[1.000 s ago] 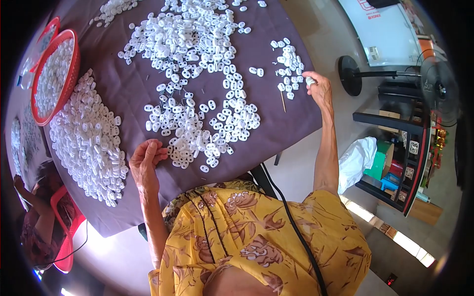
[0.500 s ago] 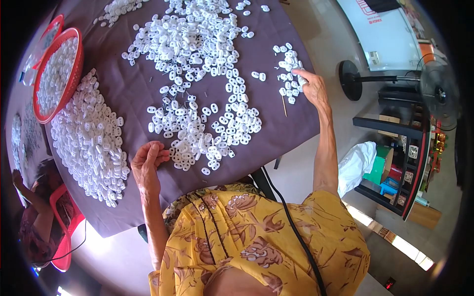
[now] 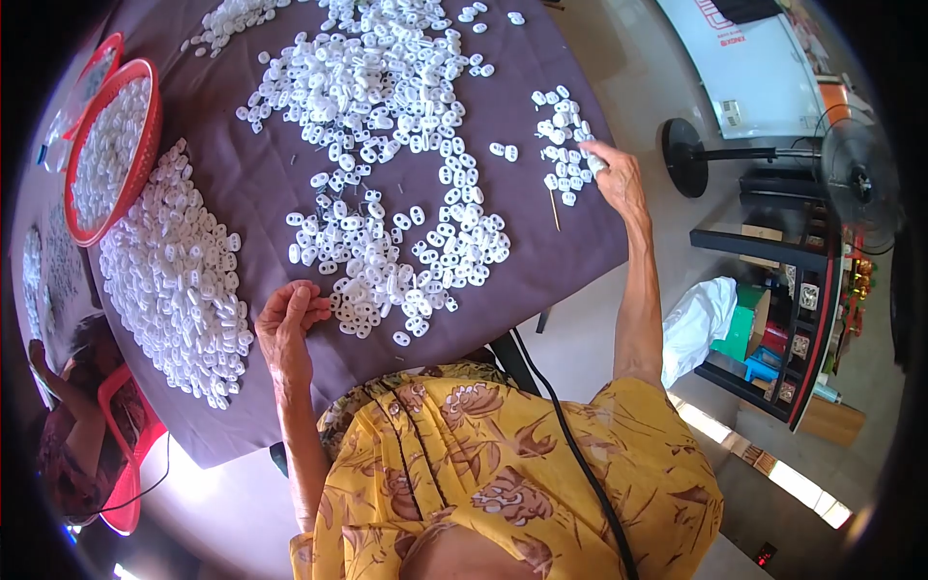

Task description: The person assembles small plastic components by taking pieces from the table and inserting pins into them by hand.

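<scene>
Left hand (image 3: 283,333): thumb and fingers drawn together; whether anything is pinched between them cannot be told. The nearest white pieces (image 3: 356,314) lie just beside these fingers. Right hand (image 3: 622,184): index finger extended at the edge of a small cluster (image 3: 559,128) of similar pieces; a pale item shows beneath it, but whether the fingers clamp it cannot be confirmed

Risks, as judged: a sweep of the right fingers could scatter the cluster or roll the thin stick (image 3: 555,209), just below it, towards the near edge. The left forearm lies close to the large heap (image 3: 179,280) on its outer side; a sideways knock could spill pieces over the edge. Dark bits (image 3: 372,196), beyond the left fingers, are small and could be lost among the pieces

Surface: tabletop (image 3: 541,261) under a dark cloth, slightly creased; a shift of the cloth could carry loose pieces with it. A red basket (image 3: 153,145) of pieces stands beyond the left fingers

Room: fan (image 3: 684,157) and shelf (image 3: 754,242) outward of the right fingers; another person (image 3: 82,416) outward of the left
</scene>
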### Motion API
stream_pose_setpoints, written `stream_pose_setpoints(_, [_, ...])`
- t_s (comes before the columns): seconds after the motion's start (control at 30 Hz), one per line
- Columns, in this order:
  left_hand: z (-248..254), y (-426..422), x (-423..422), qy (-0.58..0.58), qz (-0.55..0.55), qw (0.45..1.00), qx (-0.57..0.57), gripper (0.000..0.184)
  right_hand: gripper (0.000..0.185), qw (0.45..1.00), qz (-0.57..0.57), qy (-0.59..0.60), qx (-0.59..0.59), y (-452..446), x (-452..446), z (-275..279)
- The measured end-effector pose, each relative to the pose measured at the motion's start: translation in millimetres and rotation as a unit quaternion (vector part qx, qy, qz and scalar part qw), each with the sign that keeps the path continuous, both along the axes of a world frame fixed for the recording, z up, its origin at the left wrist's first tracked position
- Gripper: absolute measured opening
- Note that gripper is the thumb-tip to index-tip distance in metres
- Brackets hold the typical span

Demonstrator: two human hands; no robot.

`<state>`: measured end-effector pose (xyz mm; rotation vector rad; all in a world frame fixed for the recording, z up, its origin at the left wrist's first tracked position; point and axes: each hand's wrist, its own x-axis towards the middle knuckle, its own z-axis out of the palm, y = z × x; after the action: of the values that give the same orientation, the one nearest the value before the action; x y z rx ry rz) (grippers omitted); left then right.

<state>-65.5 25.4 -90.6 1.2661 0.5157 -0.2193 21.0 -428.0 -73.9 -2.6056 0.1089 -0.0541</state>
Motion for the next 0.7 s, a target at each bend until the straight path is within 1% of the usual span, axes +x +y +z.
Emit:
stream_pose_setpoints(0.03, [-0.1, 0.1, 0.0, 0.0, -0.002, 1.0, 0.0, 0.016, 0.043, 1.0, -0.002, 0.0, 0.0, -0.4, 1.1, 2.8])
stream_pose_setpoints(0.1, [0.4, 0.6, 0.8, -0.003, -0.007, 1.0, 0.001, 0.016, 0.043, 0.997, -0.071, 0.024, -0.033, -2.1, 11.0, 6.5])
stream_pose_setpoints(0.13, [0.1, 0.7, 0.7, -0.004, -0.007, 1.0, 0.002, 0.016, 0.043, 0.997, -0.07, 0.023, -0.032, -6.1, 15.3, 1.5])
stream_pose_setpoints(0.2, [-1.6, 1.7, -0.3, 0.001, -0.004, 1.0, 0.0, 0.016, 0.043, 0.997, -0.01, -0.063, -0.036, -10.8, 22.1, -7.8])
stream_pose_setpoints(0.23, [-1.2, 1.9, -0.3, 0.0, -0.001, 1.0, 0.001, 0.016, 0.043, 0.997, -0.007, -0.064, -0.035, -14.1, 23.3, -9.7])
stream_pose_setpoints(0.3, [-0.8, 0.8, -1.0, -0.006, 0.001, 1.0, -0.003, 0.016, 0.043, 0.997, -0.017, 0.025, -0.064, -10.1, 22.0, -1.2])
stream_pose_setpoints(0.33, [-1.4, 1.2, -0.8, -0.004, -0.001, 1.0, -0.003, 0.016, 0.043, 0.997, -0.018, 0.027, -0.065, -8.5, 21.6, -0.5])
stream_pose_setpoints(0.4, [-2.6, 2.0, 0.0, -0.006, -0.005, 1.0, -0.005, 0.015, 0.044, 0.999, -0.02, -0.034, -0.026, -1.1, 22.5, -0.2])
stream_pose_setpoints(0.53, [-0.8, 1.4, 0.6, -0.004, -0.005, 1.0, -0.005, 0.015, 0.045, 0.999, 0.01, -0.053, 0.008, 17.2, 26.1, 6.7])
stream_pose_setpoints(0.6, [-2.0, 2.1, -0.5, -0.004, -0.001, 1.0, -0.007, 0.016, 0.047, 0.995, 0.01, 0.092, -0.038, 22.5, 26.3, 13.8])
stream_pose_setpoints(0.67, [-1.3, 1.9, -0.3, -0.005, 0.003, 1.0, -0.007, 0.016, 0.048, 0.996, 0.025, 0.079, -0.035, 16.4, 22.8, 7.0])
stream_pose_setpoints(0.7, [-1.3, 1.3, -0.5, -0.006, 0.003, 1.0, -0.008, 0.015, 0.047, 0.999, 0.026, 0.033, -0.012, 12.1, 20.2, 2.7])
